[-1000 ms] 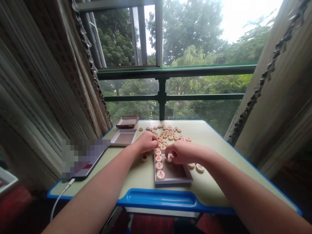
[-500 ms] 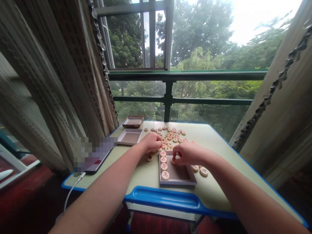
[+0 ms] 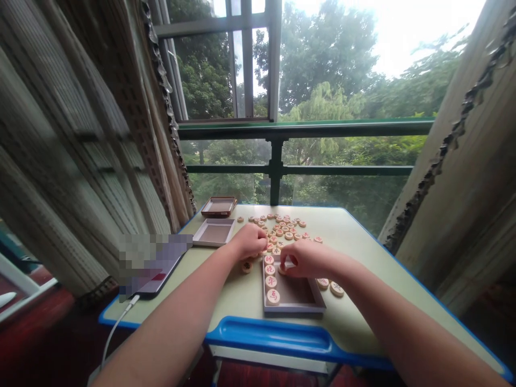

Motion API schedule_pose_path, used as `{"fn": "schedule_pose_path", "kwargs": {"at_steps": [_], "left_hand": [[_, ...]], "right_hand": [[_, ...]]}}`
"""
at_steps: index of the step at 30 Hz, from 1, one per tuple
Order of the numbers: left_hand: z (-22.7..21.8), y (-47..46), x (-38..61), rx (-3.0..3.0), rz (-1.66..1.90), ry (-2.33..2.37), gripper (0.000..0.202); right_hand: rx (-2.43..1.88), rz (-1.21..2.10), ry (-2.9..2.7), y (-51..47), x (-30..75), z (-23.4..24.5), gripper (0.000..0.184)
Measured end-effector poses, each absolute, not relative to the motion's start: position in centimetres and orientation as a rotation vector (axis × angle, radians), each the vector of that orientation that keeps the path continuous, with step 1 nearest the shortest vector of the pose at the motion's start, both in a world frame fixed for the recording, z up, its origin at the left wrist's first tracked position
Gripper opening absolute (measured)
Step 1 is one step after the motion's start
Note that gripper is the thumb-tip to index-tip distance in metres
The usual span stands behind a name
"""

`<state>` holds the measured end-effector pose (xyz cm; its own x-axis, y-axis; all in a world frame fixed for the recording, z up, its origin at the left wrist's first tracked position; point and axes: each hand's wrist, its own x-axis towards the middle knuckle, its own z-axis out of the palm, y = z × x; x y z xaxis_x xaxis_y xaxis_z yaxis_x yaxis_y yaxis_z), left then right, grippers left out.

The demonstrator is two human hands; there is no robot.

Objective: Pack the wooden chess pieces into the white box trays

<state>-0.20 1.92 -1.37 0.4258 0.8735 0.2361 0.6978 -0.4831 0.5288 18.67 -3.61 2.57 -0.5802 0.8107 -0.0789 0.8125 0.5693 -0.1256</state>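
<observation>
My right hand (image 3: 308,259) is closed in a pinch on a round wooden Chinese chess piece (image 3: 281,270), inside a shallow pale box (image 3: 300,309). Along that box's left wall runs a column of pieces with red characters, among them one piece (image 3: 273,296) at the near corner. My left hand (image 3: 250,241) is closed, its fingers curled down beside the loose pieces left of the box's far end. What those fingers hold, if anything, is hidden. One piece with a dark character (image 3: 246,267) lies under the left wrist.
Many loose pieces (image 3: 289,235) spread over the table's far half. Two pieces (image 3: 337,288) lie right of the box. A second pale tray (image 3: 196,241) and a brown-edged box (image 3: 205,213) stand at back left, near a cabled tablet (image 3: 167,269). A blue trough (image 3: 278,332) edges the front.
My right hand has shifted slightly left with its piece, closer to the column in the box. My left hand stays nearly in place. The camera view has tilted up a little.
</observation>
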Motion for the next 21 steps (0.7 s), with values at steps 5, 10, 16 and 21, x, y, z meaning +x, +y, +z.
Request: {"fn": "schedule_pose_path", "kwargs": {"at_steps": [5,10,16,21], "left_hand": [[-1.36,1.92,-0.1,2.353,0.677,1.369,0.024],[-1.29,1.94,-0.03,2.393,0.67,1.367,0.026],[-1.39,1.9,-0.12,2.388,0.668,1.356,0.025],[-1.26,1.75,-0.12,2.397,0.667,1.376,0.025]], "right_hand": [[1.428,-0.227,2.862,-3.57,18.39,2.19,0.017],[1.428,-0.233,2.882,-3.59,18.37,2.14,0.016],[1.446,-0.217,2.858,-3.5,18.4,2.32,0.018],[1.443,-0.191,2.86,-3.25,18.21,2.06,0.017]]}}
